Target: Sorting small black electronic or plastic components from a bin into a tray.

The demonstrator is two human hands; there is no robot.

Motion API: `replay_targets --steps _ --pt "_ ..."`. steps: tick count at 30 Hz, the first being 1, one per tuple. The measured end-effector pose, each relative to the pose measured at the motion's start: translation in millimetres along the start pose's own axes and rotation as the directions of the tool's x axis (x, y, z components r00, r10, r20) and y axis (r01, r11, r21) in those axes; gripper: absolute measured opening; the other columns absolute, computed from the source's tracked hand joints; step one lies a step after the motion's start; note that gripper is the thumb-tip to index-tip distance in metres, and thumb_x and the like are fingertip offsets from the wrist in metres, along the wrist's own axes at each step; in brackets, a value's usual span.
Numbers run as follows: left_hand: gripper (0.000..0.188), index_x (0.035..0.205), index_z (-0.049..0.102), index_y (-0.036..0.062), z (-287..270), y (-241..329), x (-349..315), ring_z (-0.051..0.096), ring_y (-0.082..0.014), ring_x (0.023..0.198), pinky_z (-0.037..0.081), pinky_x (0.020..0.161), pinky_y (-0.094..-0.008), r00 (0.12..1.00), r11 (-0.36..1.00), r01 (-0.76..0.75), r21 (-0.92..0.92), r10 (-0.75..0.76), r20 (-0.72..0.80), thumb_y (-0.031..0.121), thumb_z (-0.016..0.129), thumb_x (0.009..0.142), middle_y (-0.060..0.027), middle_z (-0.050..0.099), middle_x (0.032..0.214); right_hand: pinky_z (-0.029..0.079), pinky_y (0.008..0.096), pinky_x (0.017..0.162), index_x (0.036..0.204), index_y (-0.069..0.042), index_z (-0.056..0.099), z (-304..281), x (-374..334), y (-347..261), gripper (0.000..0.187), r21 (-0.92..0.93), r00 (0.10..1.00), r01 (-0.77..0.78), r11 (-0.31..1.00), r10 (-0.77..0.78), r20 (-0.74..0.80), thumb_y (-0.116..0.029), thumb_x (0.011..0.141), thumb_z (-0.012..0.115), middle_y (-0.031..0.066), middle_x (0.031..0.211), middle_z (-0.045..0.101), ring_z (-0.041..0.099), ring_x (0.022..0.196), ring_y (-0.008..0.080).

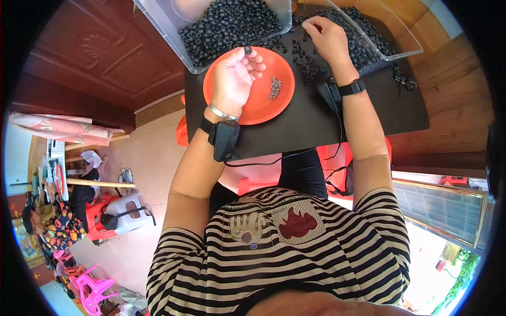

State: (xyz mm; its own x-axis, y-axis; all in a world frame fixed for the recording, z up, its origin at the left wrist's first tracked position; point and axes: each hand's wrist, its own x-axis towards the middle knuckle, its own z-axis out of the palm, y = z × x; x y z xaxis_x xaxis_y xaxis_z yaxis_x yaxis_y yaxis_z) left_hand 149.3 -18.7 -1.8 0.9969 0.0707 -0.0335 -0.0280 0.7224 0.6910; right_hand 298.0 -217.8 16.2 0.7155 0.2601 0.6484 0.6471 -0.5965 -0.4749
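My left hand [236, 74] is above an orange-red plate [266, 108], palm turned up. Between its thumb and index finger it pinches a small black ring-shaped piece [247, 50]; the other fingers curl loosely. A little heap of small silvery metal parts [275, 88] lies on the plate's right side. My right hand [329, 41] reaches to the loose black pieces [304, 62] scattered on the dark table between two bins. Its fingers are bent together at the tips, and whether anything sits in them is too small to make out.
A clear plastic bin [192, 62] full of black ring pieces stands at the back left. A second clear bin [406, 51] with black pieces is at the back right. Small dark parts [404, 79] lie near the right. A cable [279, 159] hangs from the wrist devices across the table's front edge [316, 146].
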Motion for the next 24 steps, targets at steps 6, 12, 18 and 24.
replay_targets --steps 6,12,18,24 --pt "0.022 0.087 0.056 0.0048 -1.3 -0.8 0.2 0.060 -0.0217 0.073 0.045 0.066 -0.0310 0.998 0.999 0.012 0.032 -0.010 -0.056 0.026 0.048 0.090 -0.0082 0.061 0.082 0.048 0.0327 0.064 0.084 -0.011 0.069 -7.3 6.6 22.1 0.018 -0.014 0.900 -0.148 0.989 0.141 0.413 -0.026 0.076 0.065 0.0092 0.070 0.064 0.061 0.066 0.0216" --pt "0.023 0.088 0.055 0.0050 -0.3 -0.8 -0.8 0.059 -0.0210 0.071 0.045 0.065 -0.0311 0.998 0.998 0.016 0.058 -0.013 -0.056 0.026 0.047 0.090 -0.0080 0.061 0.081 0.047 0.0330 0.062 0.083 -0.007 0.067 -3.2 -4.7 2.3 0.021 0.102 0.736 -0.026 0.994 -0.050 0.675 -0.020 0.068 0.072 0.0096 0.070 0.064 0.061 0.066 0.0223" --pt "0.023 0.087 0.056 0.0043 2.7 0.1 -1.8 0.060 -0.0207 0.071 0.045 0.065 -0.0310 0.998 0.997 0.021 0.078 -0.016 -0.065 0.026 0.047 0.090 -0.0089 0.061 0.081 0.047 0.0368 0.066 0.082 -0.007 0.065 5.5 -9.3 -9.2 0.016 -0.066 0.720 0.122 0.990 -0.043 0.693 -0.016 0.070 0.068 0.0132 0.075 0.064 0.062 0.072 0.0301" --pt "0.023 0.086 0.056 0.0040 2.8 0.4 -2.1 0.060 -0.0208 0.071 0.045 0.066 -0.0309 0.998 0.996 0.027 0.081 -0.022 -0.058 0.025 0.047 0.090 -0.0092 0.062 0.081 0.048 0.0342 0.067 0.088 -0.004 0.064 15.0 -11.8 -0.1 0.016 0.094 0.831 0.081 0.992 -0.120 0.543 -0.014 0.075 0.065 0.0128 0.077 0.065 0.062 0.073 0.0264"
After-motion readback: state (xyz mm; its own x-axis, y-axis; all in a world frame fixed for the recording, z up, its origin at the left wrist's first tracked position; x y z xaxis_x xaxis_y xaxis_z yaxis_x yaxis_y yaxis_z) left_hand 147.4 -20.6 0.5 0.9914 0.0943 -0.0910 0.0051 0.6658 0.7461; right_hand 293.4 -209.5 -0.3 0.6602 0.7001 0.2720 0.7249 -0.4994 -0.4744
